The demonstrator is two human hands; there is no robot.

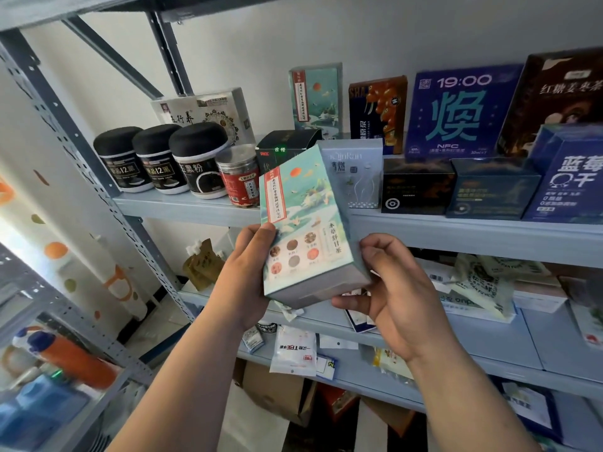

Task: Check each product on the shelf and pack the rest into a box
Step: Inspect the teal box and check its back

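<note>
I hold a pale green tea box with a red label strip and crane artwork, tilted, in front of the upper shelf. My left hand grips its lower left edge, thumb on the front face. My right hand curls round its lower right corner and underside. A matching green box stands upright at the back of the shelf. A brown cardboard box sits low down under the shelves.
The upper shelf carries three black-lidded jars, a red-labelled clear jar, a grey box, dark boxes and blue boxes. Lower shelves hold sachets and packets. A grey upright post stands left.
</note>
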